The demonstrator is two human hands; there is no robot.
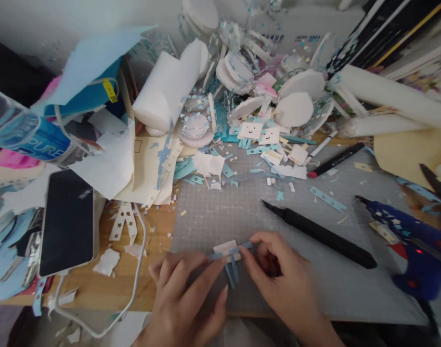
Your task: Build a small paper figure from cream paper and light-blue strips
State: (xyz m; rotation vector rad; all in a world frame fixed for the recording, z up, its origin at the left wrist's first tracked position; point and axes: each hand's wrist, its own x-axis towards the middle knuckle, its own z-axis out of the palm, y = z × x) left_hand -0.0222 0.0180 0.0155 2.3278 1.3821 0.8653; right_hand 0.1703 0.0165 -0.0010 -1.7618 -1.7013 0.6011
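Note:
A small white paper piece with light blue paper strips across and below it lies at the front of the grey cutting mat. My left hand presses its fingertips on the left end of the crosswise strip, thumb lower down. Thumb and index finger of my right hand pinch that strip's right end. To the right of my hands a black craft knife rests on the mat. Farther back sit small white paper squares with drawn smiling faces, among blue strips.
At the right is a blue glue gun with a red light. A marker and paper scraps litter the mat's back. Leftward are a phone, a white cable and a water bottle. White discs pile up behind.

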